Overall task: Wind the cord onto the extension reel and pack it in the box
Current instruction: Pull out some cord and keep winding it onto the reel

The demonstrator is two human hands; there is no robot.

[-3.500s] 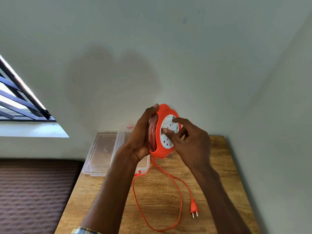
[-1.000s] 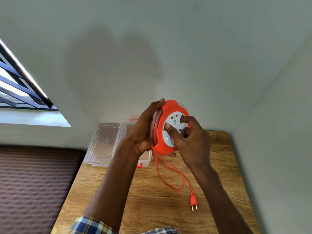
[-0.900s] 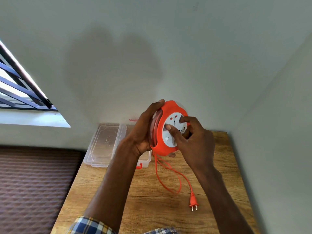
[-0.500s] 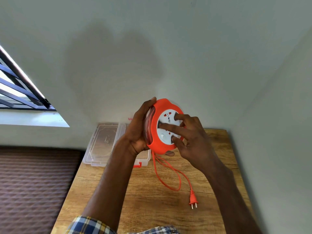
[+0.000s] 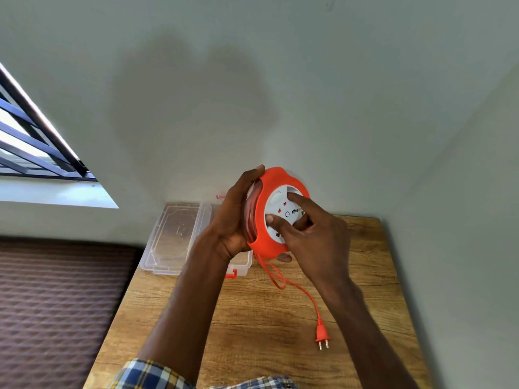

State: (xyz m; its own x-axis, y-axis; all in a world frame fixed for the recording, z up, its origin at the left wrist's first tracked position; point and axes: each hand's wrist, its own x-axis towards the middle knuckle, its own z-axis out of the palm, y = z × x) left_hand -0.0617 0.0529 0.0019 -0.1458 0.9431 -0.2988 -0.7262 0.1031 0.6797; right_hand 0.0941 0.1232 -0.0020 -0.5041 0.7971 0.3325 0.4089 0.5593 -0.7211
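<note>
An orange extension reel (image 5: 268, 192) with a white socket face is held upright above the table. My left hand (image 5: 231, 220) grips its back and rim. My right hand (image 5: 311, 234) presses fingers on the white centre disc. Orange cord (image 5: 303, 293) hangs from the reel's bottom in a short loop and runs over the wood to the two-pin plug (image 5: 321, 334) lying flat. A clear plastic box (image 5: 241, 266) with orange latches stands behind my left forearm, its lid (image 5: 175, 234) open to the left.
The wooden table (image 5: 252, 332) sits in a corner, with grey walls behind and to the right. A brown textured mattress (image 5: 56, 304) lies left of the table. A barred window (image 5: 33, 147) is at upper left.
The loose cord on the table has become shorter and the plug has been drawn towards the reel. My right hand's fingers have shifted round on the white disc.
</note>
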